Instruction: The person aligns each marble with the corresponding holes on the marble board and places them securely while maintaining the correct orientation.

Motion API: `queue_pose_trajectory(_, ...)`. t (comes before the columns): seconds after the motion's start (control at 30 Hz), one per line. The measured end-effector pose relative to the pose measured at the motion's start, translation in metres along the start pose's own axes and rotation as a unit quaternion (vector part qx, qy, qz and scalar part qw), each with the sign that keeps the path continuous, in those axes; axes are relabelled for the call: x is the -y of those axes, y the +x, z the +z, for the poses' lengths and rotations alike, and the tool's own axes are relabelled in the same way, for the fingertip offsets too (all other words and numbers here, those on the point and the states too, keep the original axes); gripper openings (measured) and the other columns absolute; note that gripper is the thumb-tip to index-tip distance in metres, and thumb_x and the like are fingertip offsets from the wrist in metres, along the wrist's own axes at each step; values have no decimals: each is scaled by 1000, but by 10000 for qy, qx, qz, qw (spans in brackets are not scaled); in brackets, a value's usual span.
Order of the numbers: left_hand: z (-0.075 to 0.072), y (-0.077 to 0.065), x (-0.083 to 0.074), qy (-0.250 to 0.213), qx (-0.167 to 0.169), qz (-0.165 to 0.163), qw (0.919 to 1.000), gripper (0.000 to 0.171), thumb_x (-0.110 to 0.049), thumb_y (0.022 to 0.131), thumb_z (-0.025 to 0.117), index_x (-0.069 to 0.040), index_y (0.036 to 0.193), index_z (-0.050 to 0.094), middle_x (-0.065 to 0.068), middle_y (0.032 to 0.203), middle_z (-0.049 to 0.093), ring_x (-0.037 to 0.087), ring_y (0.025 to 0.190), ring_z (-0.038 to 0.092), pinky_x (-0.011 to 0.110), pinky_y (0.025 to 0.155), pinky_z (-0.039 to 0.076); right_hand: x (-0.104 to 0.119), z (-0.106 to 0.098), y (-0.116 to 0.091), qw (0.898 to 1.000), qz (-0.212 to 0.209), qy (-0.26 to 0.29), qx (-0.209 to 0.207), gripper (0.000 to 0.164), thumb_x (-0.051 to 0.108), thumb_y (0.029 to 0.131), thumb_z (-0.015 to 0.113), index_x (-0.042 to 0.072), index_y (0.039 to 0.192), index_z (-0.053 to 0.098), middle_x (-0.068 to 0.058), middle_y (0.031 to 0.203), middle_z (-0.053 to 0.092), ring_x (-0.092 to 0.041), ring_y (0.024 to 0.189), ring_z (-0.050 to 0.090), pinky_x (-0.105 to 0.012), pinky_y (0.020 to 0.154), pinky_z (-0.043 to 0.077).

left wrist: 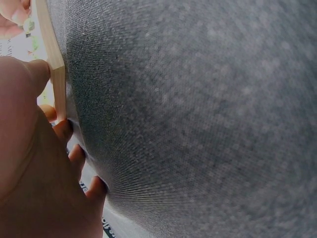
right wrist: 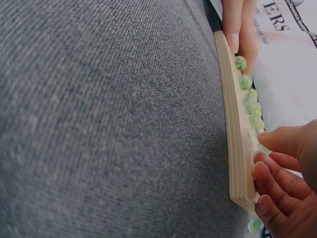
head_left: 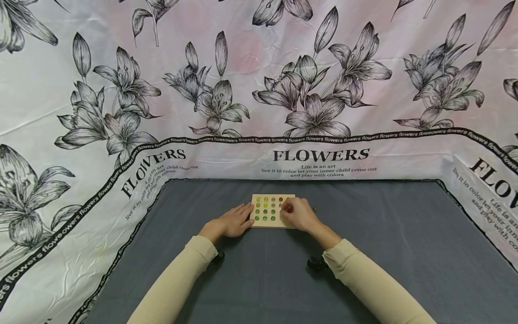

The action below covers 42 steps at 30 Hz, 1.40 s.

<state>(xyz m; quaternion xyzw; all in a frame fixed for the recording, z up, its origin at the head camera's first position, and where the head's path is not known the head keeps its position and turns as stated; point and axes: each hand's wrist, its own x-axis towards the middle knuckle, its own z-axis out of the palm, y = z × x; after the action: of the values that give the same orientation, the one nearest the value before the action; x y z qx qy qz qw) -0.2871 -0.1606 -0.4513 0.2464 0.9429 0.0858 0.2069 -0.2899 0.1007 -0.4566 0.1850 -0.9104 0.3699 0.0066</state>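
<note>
A pale wooden board (head_left: pixel 263 225) with rows of round hollows lies flat on the grey cloth. Green, yellow and brownish glass marbles (head_left: pixel 265 211) fill most of its visible places. At the board's left side, my left hand (head_left: pixel 234 220) rests with fingers spread; in the left wrist view its thumb (left wrist: pixel 39 74) presses at the corner. My right hand (head_left: pixel 299 213) is over the right part of the board. Thumb and forefinger pinch a green marble (right wrist: pixel 264 148) close over the board's surface, partly hidden by the fingers. The hand covers the board's right columns in the head view.
A loose green marble (head_left: pixel 314 209) lies on the cloth just right of the board. The grey cloth (head_left: pixel 267 279) spreads around it, bordered by white flower-printed fabric (head_left: pixel 226 157) at the back and sides. Dark wrist-camera parts (head_left: pixel 317 263) show below the right wrist.
</note>
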Motion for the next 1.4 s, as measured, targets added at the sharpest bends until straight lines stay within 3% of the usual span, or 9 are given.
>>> queue_pose_trajectory(0.57, 8, 3, 9, -72, -78, 70, 9999, 65, -45, 113, 30, -15, 167, 10, 4, 172, 9, 27, 159, 8, 48, 127, 13, 7, 2, -7, 9996, 97, -240, 134, 15, 4, 93, 73, -1, 107, 75, -9, 95, 74, -21, 85, 69, -39, 76, 58)
queue_pose_trajectory(0.83, 9, 1, 10, -62, -49, 89, 9999, 65, -45, 112, 30, -16, 167, 9, 3, 172, 8, 27, 159, 7, 48, 127, 12, 12, -2, -19, 9986, -229, -367, 294, 26, 4, 92, 74, -5, 117, 72, -10, 97, 73, -23, 87, 69, -40, 76, 58)
queue_pose_trajectory(1.1, 6, 0, 11, -40, -100, 72, 9999, 65, -45, 112, 31, -15, 166, 9, 4, 172, 8, 27, 158, 8, 49, 127, 13, 14, -10, -27, 9979, -491, -305, 305, 23, 4, 93, 73, -6, 114, 71, -12, 97, 72, -24, 84, 69, -40, 73, 58)
queue_pose_trajectory(1.4, 7, -1, 7, -51, -20, 75, 10000, 65, -43, 113, 30, -15, 166, 8, 5, 172, 7, 27, 159, 6, 48, 127, 11, 4, -24, -40, 9972, -542, -488, 174, 23, 5, 92, 74, -5, 114, 73, -8, 94, 72, -14, 77, 64, -33, 69, 55)
